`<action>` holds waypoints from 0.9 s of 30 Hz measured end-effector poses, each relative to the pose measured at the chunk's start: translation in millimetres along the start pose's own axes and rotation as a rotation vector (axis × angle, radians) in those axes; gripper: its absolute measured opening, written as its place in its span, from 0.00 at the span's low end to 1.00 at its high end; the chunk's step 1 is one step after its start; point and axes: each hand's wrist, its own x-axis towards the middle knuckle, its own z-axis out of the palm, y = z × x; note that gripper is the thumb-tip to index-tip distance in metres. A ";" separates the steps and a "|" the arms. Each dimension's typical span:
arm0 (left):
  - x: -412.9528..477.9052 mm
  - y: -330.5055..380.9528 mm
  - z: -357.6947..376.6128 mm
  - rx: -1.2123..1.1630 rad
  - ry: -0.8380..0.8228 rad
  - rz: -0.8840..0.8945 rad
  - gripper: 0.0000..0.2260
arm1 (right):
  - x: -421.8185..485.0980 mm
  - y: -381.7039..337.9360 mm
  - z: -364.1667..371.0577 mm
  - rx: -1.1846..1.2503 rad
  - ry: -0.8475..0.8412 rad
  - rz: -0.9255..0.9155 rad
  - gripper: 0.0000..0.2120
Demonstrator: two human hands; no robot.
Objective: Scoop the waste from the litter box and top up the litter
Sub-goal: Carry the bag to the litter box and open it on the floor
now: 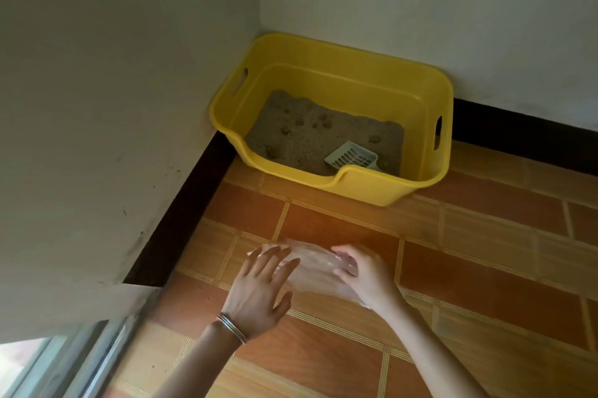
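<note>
left hand (259, 290) lies flat with straight, spread fingers, released, its fingertips pressing on the near-left end of a clear plastic bag (310, 263). two thin bangles (231, 328) ring its wrist. right hand (359, 271), just beside the left with the bag between them, has its fingers curled over the bag's other end, grasping the film; the view is a little blurred there. the bag lies crumpled on the tiled floor (485, 252), under both hands.

beyond the hands, well apart from them, a yellow litter box (356, 188) sits in the corner where two walls meet. grey litter (323, 138) covers its bottom, with several small dark waste clumps (286, 130) scattered on it. a pale slotted scoop (351, 156) lies on the litter at the side of the box nearest the hands, more in line with the right hand. a dark skirting board (181, 219) runs along the wall beyond the left hand, and a window frame (81, 365) shows below that wrist.
</note>
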 end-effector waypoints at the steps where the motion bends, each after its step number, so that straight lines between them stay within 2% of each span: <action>1: -2.2 -2.4 3.1 -0.002 0.016 -0.003 0.24 | -1.1 1.0 1.0 0.018 -0.005 0.001 0.21; 4: -13.3 -7.1 5.2 -0.014 0.040 -0.027 0.25 | -9.4 0.8 -0.1 0.069 0.033 0.004 0.24; 7: -23.7 -8.6 5.1 -0.041 0.084 -0.052 0.25 | -13.1 -8.5 -4.5 0.069 0.074 -0.006 0.20; 10: -27.8 -6.5 7.8 -0.060 0.109 -0.080 0.23 | -6.3 -21.3 1.2 0.102 0.111 -0.143 0.13; 12: -29.8 -3.6 13.4 -0.060 0.111 -0.112 0.23 | -0.7 -29.9 8.7 0.074 0.055 -0.199 0.14; 15: -31.6 1.7 25.3 -0.055 0.105 -0.147 0.24 | 4.3 -33.6 25.5 -0.061 -0.067 -0.143 0.21; 17: -31.5 3.2 29.8 -0.050 0.123 -0.159 0.24 | 4.2 -34.2 36.5 -0.076 -0.042 -0.052 0.18; 21: -25.0 1.7 24.9 -0.054 0.222 -0.154 0.24 | 3.9 -40.6 40.3 0.108 0.092 0.098 0.12; 27: -15.8 -1.8 17.6 -0.054 0.220 -0.062 0.25 | 5.1 -40.7 27.1 0.481 0.087 0.186 0.15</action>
